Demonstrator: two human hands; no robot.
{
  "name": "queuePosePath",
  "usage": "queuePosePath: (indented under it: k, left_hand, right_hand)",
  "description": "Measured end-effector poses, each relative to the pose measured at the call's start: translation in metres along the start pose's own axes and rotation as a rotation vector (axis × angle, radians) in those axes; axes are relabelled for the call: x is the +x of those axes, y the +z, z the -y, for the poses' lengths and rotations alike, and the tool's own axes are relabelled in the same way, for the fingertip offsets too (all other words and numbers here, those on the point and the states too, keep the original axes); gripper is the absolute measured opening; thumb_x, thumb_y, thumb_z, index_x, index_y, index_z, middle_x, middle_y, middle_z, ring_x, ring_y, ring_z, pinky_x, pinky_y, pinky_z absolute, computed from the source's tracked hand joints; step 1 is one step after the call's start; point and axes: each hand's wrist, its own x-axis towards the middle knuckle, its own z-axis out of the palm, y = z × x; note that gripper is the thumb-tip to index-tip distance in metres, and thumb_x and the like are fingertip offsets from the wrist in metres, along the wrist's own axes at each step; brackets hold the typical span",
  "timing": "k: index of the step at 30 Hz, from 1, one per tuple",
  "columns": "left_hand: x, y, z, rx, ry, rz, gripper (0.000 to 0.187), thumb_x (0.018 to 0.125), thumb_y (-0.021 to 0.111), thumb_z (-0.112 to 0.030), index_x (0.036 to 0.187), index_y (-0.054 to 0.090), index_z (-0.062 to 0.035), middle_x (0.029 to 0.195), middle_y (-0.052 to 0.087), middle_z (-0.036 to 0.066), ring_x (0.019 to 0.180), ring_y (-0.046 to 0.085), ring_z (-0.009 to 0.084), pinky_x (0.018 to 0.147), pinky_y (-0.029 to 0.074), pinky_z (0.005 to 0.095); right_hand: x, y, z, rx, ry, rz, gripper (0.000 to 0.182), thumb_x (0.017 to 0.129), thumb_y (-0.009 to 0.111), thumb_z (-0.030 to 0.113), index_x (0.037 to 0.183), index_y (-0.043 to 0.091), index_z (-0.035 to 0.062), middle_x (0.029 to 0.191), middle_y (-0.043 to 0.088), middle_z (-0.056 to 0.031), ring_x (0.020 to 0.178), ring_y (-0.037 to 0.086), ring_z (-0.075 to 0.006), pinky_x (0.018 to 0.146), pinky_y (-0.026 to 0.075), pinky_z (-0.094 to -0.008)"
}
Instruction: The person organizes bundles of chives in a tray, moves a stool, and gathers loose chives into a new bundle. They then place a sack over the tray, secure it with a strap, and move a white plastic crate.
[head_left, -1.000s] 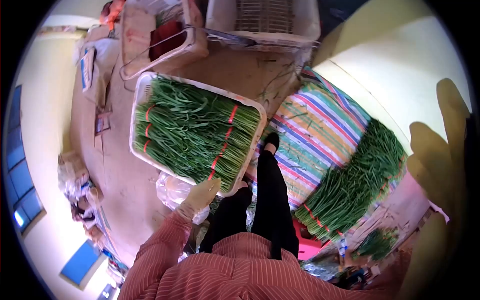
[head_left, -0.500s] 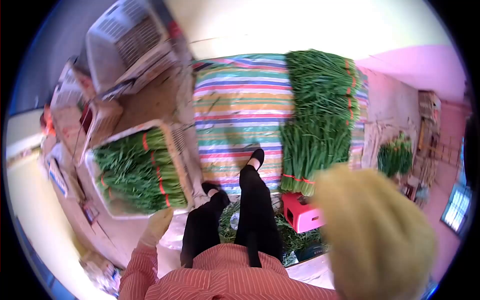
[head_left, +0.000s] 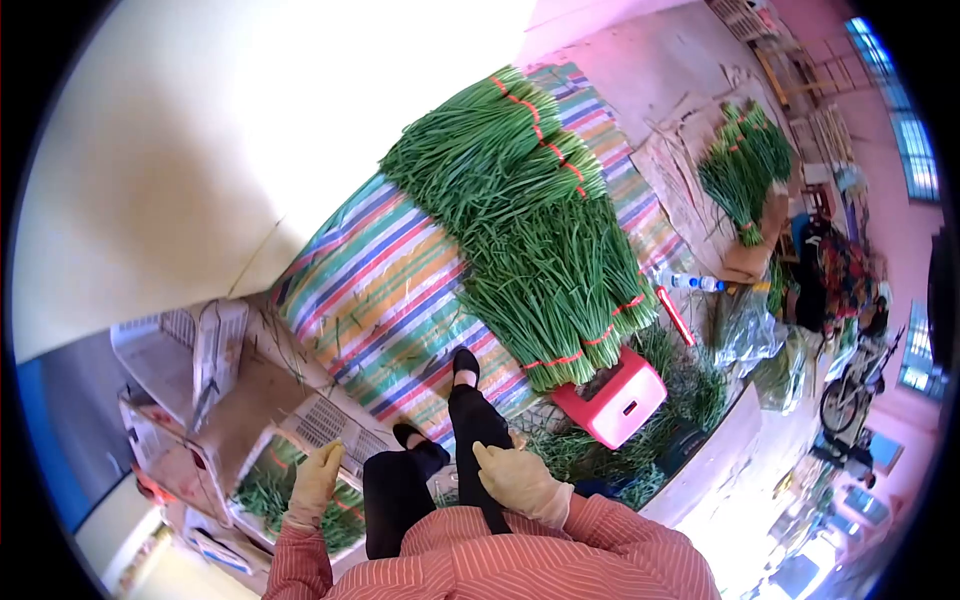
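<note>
My left hand (head_left: 315, 482), in a pale glove, hangs beside the white plastic crate (head_left: 360, 437) with loosely closed fingers and nothing visible in them. The crate holds green leafy bundles (head_left: 268, 488) tied with red bands. My right hand (head_left: 522, 484), also gloved, is in front of my right thigh, loosely curled, with no object showing in it. Beyond it, long green stalks in bundles (head_left: 545, 270), bound with red bands, lie in a row on a striped plastic sheet (head_left: 385, 290). A pink stool (head_left: 625, 400) stands at the near end of the row.
More crates (head_left: 215, 350) stand at the left, by the wall. Loose green trimmings (head_left: 690, 400) cover the floor around the stool. Further right are water bottles (head_left: 690, 282), clear plastic bags (head_left: 750, 330) and another pile of bundles (head_left: 745, 165). My feet are at the sheet's edge.
The view has turned to the right, bringing the right side of the room into sight. My right hand has come down from close to the camera to my thigh.
</note>
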Motion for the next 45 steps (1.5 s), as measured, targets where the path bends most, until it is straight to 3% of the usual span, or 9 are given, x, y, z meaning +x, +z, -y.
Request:
queuePosePath:
  k: [14,18,20,32,35,37,39,41,45]
  left_hand:
    - [0.096,-0.097,-0.058,0.290,0.250,0.053,0.037,0.096,0.063,-0.023,0.123,0.064,0.0033,0.114,0.071,0.015,0.104,0.066,0.0207,0.091,0.050,0.0304]
    - [0.111,-0.157,-0.150,0.534,0.651,-0.200,0.038,0.099,0.055,-0.020,0.133,0.059,-0.0012,0.125,0.066,0.018,0.112,0.064,0.0294,0.097,0.049,0.0378]
    - [0.156,-0.210,-0.143,1.606,0.968,-0.683,0.041,0.100,0.054,-0.018,0.138,0.054,-0.0023,0.142,0.054,0.018,0.128,0.054,0.0305,0.106,0.043,0.0413]
    - [0.154,-0.371,-0.366,1.273,1.513,-1.444,0.051,0.098,0.060,-0.024,0.146,0.048,-0.0150,0.151,0.044,0.014,0.134,0.045,0.0316,0.112,0.036,0.0465]
    - [0.168,-0.389,-0.364,1.727,0.695,-1.675,0.055,0.105,0.036,-0.050,0.155,0.032,-0.0275,0.161,0.031,0.000,0.141,0.040,0.0277,0.115,0.033,0.0451]
    - [0.158,-0.365,-0.371,1.431,1.304,-1.683,0.057,0.105,0.028,-0.054,0.157,0.024,-0.0313,0.164,0.024,-0.004,0.144,0.036,0.0274,0.116,0.031,0.0446]
    - [0.166,-0.380,-0.369,1.484,1.286,-1.682,0.058,0.105,0.028,-0.054,0.157,0.024,-0.0301,0.164,0.024,-0.002,0.144,0.035,0.0289,0.115,0.031,0.0466]
    - [0.101,-0.283,-0.406,2.001,-0.249,-1.436,0.062,0.104,0.025,-0.057,0.158,0.023,-0.0266,0.164,0.022,0.001,0.147,0.029,0.0330,0.118,0.025,0.0496]
    - [0.115,-0.309,-0.396,2.081,-0.153,-1.473,0.063,0.103,0.030,-0.059,0.157,0.026,-0.0260,0.163,0.026,0.003,0.141,0.039,0.0342,0.112,0.036,0.0512]
  right_hand:
    - [0.028,0.035,0.034,0.324,0.335,-0.122,0.021,0.092,0.052,0.018,0.103,0.053,-0.0001,0.086,0.066,-0.0197,0.080,0.066,-0.0386,0.068,0.053,-0.0494]
    - [0.029,0.044,0.045,0.341,0.370,-0.160,0.024,0.093,0.051,0.019,0.107,0.053,-0.0010,0.089,0.067,-0.0210,0.082,0.067,-0.0391,0.069,0.053,-0.0502]
    - [0.031,0.056,0.045,0.320,0.369,-0.294,0.024,0.092,0.051,0.019,0.104,0.055,-0.0011,0.083,0.067,-0.0218,0.070,0.068,-0.0403,0.063,0.054,-0.0515]
    - [0.058,0.068,0.071,0.364,0.492,-0.292,0.030,0.093,0.052,0.022,0.110,0.056,-0.0022,0.085,0.068,-0.0188,0.079,0.068,-0.0380,0.069,0.053,-0.0486]
    - [0.066,0.079,0.072,0.432,0.520,-0.320,0.029,0.093,0.052,0.022,0.110,0.056,-0.0018,0.085,0.068,-0.0182,0.079,0.068,-0.0372,0.068,0.053,-0.0487]
    - [0.070,0.087,0.069,0.442,0.518,-0.322,0.030,0.093,0.052,0.022,0.111,0.057,-0.0021,0.086,0.068,-0.0181,0.079,0.068,-0.0370,0.068,0.054,-0.0484]
    - [0.072,0.095,0.066,0.331,0.451,-0.500,0.026,0.091,0.052,0.017,0.104,0.062,-0.0026,0.077,0.069,-0.0138,0.068,0.069,-0.0289,0.057,0.054,-0.0414]
    - [0.072,0.095,0.062,0.437,0.507,-0.443,0.028,0.091,0.052,0.019,0.107,0.060,-0.0028,0.083,0.069,-0.0159,0.074,0.068,-0.0327,0.063,0.054,-0.0442]
    - [0.065,0.089,0.043,0.534,0.542,-0.393,0.030,0.092,0.052,0.020,0.109,0.059,-0.0030,0.088,0.069,-0.0177,0.080,0.068,-0.0354,0.068,0.055,-0.0465]
